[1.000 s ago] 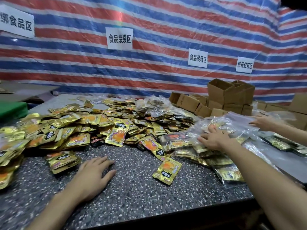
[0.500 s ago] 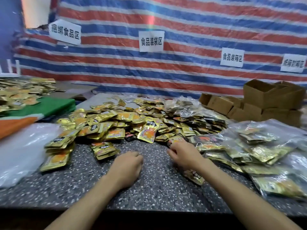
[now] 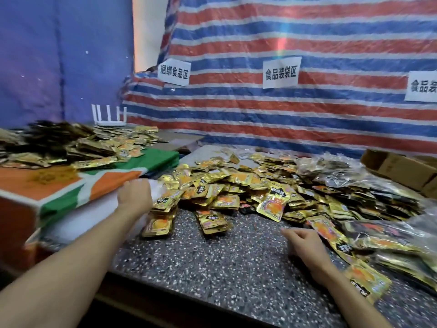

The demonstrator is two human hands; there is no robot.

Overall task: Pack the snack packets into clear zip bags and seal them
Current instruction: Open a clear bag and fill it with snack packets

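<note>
1. Left hand [image 3: 134, 195] at the left edge of the desk [image 3: 236, 268], over whitish bag stack [image 3: 94, 209]; fingers hidden, I can't tell their state.
2. Snack packets [image 3: 236, 185] heaped mid-desk.
3. Right hand [image 3: 305, 240] near front edge, fingers loosely curled, empty.
4. Filled bags [image 3: 402, 235] blurred, cut off at right edge.

Snack packets [image 3: 227, 185]: I see gold foil packets with an orange picture and black label, heaped loosely across the middle of the table [image 3: 236, 268].
Second heap [image 3: 94, 147]: more packets of the same gold kind, piled far left.
Filled bags [image 3: 387, 235]: clear bags stuffed with packets, lying overlapped on the right.
Empty bags [image 3: 78, 223]: a pale, see-through stack, near left; too blurred for me to make out zips.
</note>
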